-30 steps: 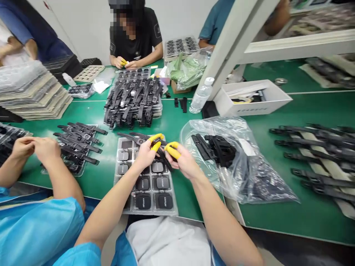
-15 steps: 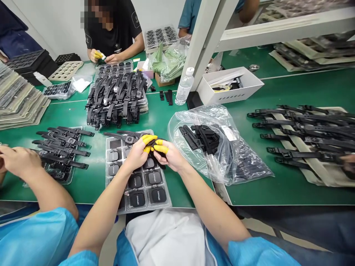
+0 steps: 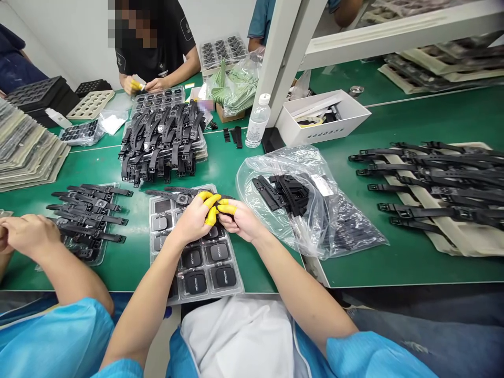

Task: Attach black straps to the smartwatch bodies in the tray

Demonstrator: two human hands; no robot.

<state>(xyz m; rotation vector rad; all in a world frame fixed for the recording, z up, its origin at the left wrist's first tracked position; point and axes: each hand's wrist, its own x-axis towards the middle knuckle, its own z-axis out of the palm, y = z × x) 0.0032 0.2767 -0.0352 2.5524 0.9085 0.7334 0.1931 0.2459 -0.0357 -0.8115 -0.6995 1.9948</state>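
My left hand (image 3: 196,218) and my right hand (image 3: 241,220) meet above a clear plastic tray (image 3: 239,281), with yellow finger cots on several fingers. Both are closed on a small black watch (image 3: 216,208), most of which the fingers hide. Square black watch bodies (image 3: 219,252) lie in the tray's compartments. Across the tray's far end rests a black watch with its strap (image 3: 182,199), just beyond my left hand. To the right of my right hand is an open clear bag (image 3: 334,226) of loose black watch straps (image 3: 293,195).
Strapped watches are heaped on trays (image 3: 163,139) ahead, with more trays of them at left (image 3: 92,210) and right (image 3: 433,184). A water bottle (image 3: 258,122) and a white box (image 3: 323,121) stand by a post (image 3: 283,58). A co-worker's hand (image 3: 33,236) is at left; another person sits opposite.
My hands stay together over the tray. My left fingers have shifted and curled around the black watch, so less of it shows. The camera view has moved slightly.
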